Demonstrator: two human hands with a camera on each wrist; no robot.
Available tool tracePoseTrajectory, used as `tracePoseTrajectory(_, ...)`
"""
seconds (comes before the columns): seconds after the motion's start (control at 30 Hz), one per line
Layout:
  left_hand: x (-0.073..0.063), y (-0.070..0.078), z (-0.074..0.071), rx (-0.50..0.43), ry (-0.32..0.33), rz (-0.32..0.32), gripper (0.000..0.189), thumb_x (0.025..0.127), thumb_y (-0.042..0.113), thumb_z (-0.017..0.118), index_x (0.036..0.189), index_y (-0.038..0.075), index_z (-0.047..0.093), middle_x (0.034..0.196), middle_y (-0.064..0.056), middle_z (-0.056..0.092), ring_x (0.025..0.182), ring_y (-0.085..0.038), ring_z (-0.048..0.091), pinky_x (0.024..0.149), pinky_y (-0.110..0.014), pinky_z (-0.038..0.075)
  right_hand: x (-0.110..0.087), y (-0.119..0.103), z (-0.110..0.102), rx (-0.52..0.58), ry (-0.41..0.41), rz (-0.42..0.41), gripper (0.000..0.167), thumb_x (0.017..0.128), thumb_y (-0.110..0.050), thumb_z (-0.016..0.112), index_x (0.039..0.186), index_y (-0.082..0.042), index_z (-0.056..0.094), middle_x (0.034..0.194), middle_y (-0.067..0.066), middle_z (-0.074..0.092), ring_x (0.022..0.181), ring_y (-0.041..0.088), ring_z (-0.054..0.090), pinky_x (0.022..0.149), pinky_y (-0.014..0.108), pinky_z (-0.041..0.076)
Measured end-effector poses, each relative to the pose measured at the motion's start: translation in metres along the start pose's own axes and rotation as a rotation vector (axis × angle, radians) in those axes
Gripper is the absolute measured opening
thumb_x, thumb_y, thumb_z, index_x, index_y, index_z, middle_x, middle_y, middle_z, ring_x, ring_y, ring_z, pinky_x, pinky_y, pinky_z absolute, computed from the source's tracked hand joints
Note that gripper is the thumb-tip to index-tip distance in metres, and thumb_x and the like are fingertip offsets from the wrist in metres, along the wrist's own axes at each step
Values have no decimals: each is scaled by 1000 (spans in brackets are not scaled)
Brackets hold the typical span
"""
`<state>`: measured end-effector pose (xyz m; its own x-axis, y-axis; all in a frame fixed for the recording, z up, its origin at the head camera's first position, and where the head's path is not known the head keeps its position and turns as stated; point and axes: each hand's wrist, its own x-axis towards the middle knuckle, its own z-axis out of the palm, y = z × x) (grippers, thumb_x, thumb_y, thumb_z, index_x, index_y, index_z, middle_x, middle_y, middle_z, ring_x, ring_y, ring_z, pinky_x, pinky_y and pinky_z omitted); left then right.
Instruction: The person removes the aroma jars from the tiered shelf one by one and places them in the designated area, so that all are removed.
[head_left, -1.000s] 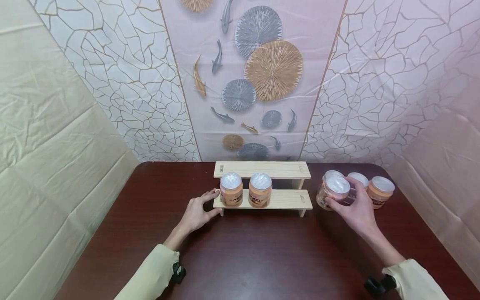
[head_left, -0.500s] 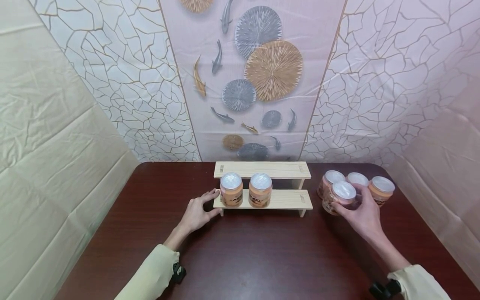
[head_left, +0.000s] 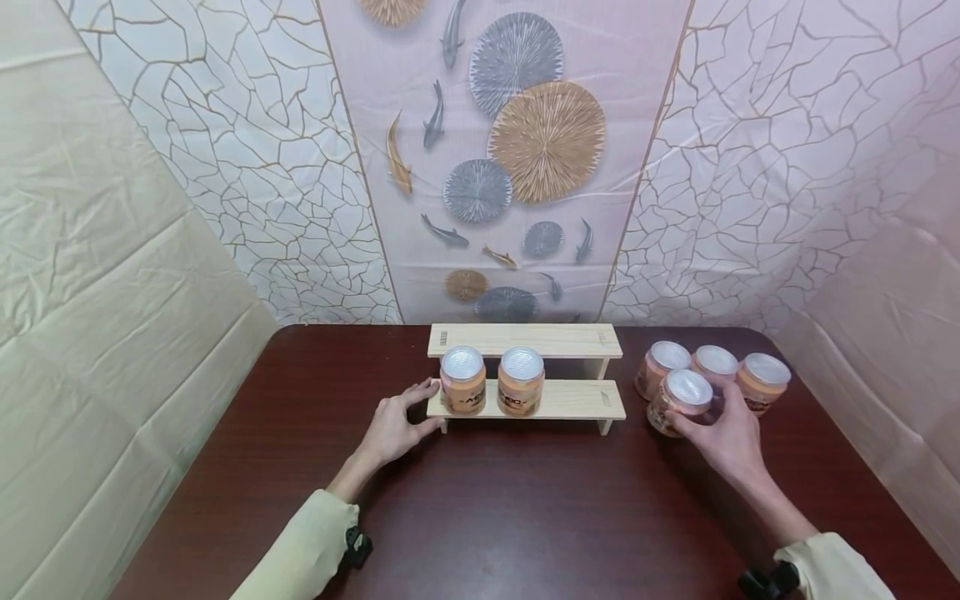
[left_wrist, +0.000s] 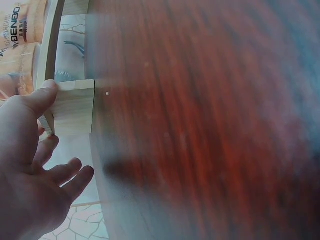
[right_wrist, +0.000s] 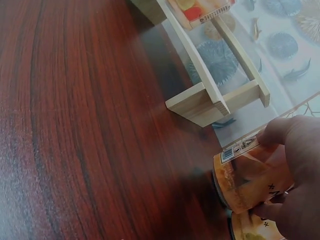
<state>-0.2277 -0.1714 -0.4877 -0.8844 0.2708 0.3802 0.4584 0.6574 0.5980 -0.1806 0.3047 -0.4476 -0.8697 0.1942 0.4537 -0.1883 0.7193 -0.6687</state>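
Note:
A two-step pale wooden shelf (head_left: pixel 576 400) stands at the back middle of the table. On its lower step sit two jars, a left jar (head_left: pixel 463 390) and a right jar (head_left: pixel 521 392), with orange labels and silvery tops. My left hand (head_left: pixel 396 427) grips the left end of that step; in the left wrist view the thumb lies against the board's edge (left_wrist: pixel 47 65), with fingers behind it. At the right, my right hand (head_left: pixel 726 435) holds another such jar (right_wrist: pixel 245 175) upright between thumb and fingers, close over the table.
Three more jars stand behind the right hand: one at the left (head_left: pixel 666 367), one in the middle (head_left: pixel 716 360) and one at the right (head_left: pixel 763 385). The shelf's upper step (head_left: pixel 525 340) is near the patterned backdrop (head_left: pixel 480 242). Beige cloth (head_left: pixel 112 333) flanks the dark table (head_left: pixel 510 517).
My right hand has moved slightly right and toward the front with its jar, coming away from the jars behind, then nearly stopped. My left hand keeps its place on the shelf.

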Motion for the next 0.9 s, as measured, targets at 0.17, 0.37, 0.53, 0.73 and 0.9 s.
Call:
tracePoseTrajectory(0.17,1,0,0,0,0,1,58,80,18,87,133,7,66,136,-13,60,125,-38,56,100,-54,45,-1,2,2,11,-3,1,76,68,-2,90,132,8,49,114,28,60,93,38,64,71,2,39)
tracePoseTrajectory(0.37,0,1,-1,-7,-1,4,58,80,18,86,133,6,66,136,-14,60,124,-40,56,101,-54,44,-2,2,5,51,-10,18,74,69,0,87,130,11,47,115,31,57,100,46,61,72,1,38)
tracePoseTrajectory(0.53,0,0,-1,-14,-3,9,58,80,18,86,133,6,66,136,-14,60,124,-41,55,101,-54,44,-3,5,8,60,-20,36,72,71,-1,87,129,11,46,114,34,57,104,45,59,72,0,38)
tracePoseTrajectory(0.73,0,0,-1,-10,-8,6,58,80,18,86,133,6,66,136,-14,60,124,-41,55,100,-54,44,-3,10,10,46,-20,44,70,71,-3,87,127,11,47,114,33,58,103,45,60,71,0,38)
tracePoseTrajectory(0.9,1,1,-1,-10,-8,1,58,80,18,86,133,6,65,136,-13,59,125,-41,55,101,-54,44,-2,12,11,47,-27,52,72,71,-3,87,129,11,46,116,32,57,103,47,61,72,1,38)
